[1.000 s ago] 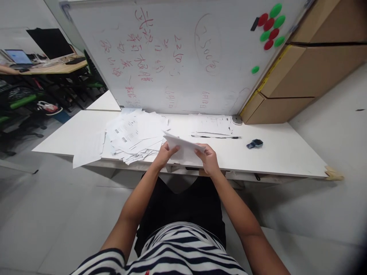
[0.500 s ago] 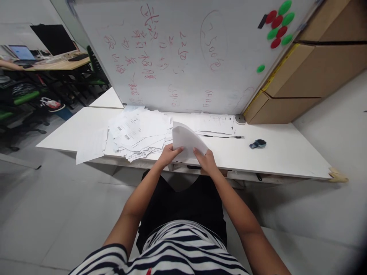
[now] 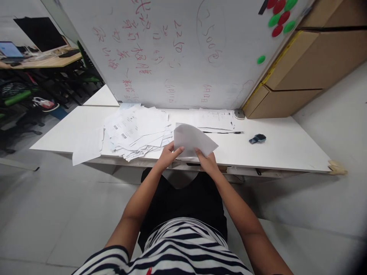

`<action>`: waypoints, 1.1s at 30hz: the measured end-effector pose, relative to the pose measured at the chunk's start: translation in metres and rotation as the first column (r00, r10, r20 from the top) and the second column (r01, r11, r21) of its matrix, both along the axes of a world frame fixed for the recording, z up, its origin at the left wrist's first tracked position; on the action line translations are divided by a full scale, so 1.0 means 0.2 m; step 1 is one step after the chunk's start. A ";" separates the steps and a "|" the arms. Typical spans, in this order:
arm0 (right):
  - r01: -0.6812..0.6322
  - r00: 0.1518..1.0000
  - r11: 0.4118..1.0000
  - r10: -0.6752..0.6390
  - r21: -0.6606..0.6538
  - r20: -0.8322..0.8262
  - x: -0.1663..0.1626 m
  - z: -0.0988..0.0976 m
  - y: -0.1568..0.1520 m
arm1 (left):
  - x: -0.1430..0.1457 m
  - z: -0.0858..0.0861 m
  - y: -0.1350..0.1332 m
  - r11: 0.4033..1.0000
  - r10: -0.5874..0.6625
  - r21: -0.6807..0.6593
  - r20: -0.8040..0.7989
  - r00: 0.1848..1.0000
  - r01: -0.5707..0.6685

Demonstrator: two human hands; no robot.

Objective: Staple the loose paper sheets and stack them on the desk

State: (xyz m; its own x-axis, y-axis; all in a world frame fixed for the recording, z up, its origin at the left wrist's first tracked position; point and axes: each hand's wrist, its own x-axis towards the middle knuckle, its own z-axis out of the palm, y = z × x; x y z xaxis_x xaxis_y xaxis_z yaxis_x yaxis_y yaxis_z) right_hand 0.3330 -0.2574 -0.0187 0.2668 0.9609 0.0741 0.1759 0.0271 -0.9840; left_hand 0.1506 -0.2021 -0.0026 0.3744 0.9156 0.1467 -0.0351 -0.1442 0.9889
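A sheet of white paper [image 3: 192,138], slightly curved, is held up above the front edge of the desk. My left hand [image 3: 169,156] pinches its left side, the thumb lying on the near face. Lower on the right, my right hand [image 3: 207,161] grips the same sheet, also with the thumb on the near face; its other fingers are mostly hidden behind the paper. Just left of my left hand lies a messy pile of printed papers [image 3: 134,128]. Behind the held sheet, more printed papers [image 3: 216,118] lie flat against the whiteboard's foot.
The white desk [image 3: 286,149] carries a dark watch-like object [image 3: 257,138], a thin black pen-like stick [image 3: 226,132] and a small grey device [image 3: 239,114]. A whiteboard [image 3: 183,68] stands along the back, with cardboard boxes [image 3: 295,65] stacked at right. One paper [image 3: 87,149] overhangs the front edge.
The held sheet has opened out, its right corner swinging further right and its curve flattening. Both hands keep hold of it. My view has shifted slightly.
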 end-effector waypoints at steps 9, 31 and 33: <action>-0.394 0.915 0.847 0.399 -0.356 -0.063 0.16 0.12 -0.16 | -0.08 0.21 -0.03 0.981 0.072 -0.177 -0.051 0.996 -0.080; 0.017 0.701 0.966 -0.195 -0.257 -0.686 -0.05 -0.15 -0.45 | 0.06 -0.14 -0.29 0.782 0.511 -0.527 0.236 0.826 -0.333; 0.113 0.782 0.967 -0.228 -0.228 -0.580 -0.03 -0.19 -0.45 | 0.02 -0.16 -0.28 0.813 0.463 -0.483 0.195 0.865 -0.326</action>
State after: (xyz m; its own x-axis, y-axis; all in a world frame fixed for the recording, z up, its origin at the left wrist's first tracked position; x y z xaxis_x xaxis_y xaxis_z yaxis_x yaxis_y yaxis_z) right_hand 0.3265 -0.3476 -0.0569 0.3624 0.8770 -0.3154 -0.4620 -0.1249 -0.8781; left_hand 0.1556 -0.2580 -0.0352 -0.0307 0.9694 -0.2437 -0.3609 0.2166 0.9071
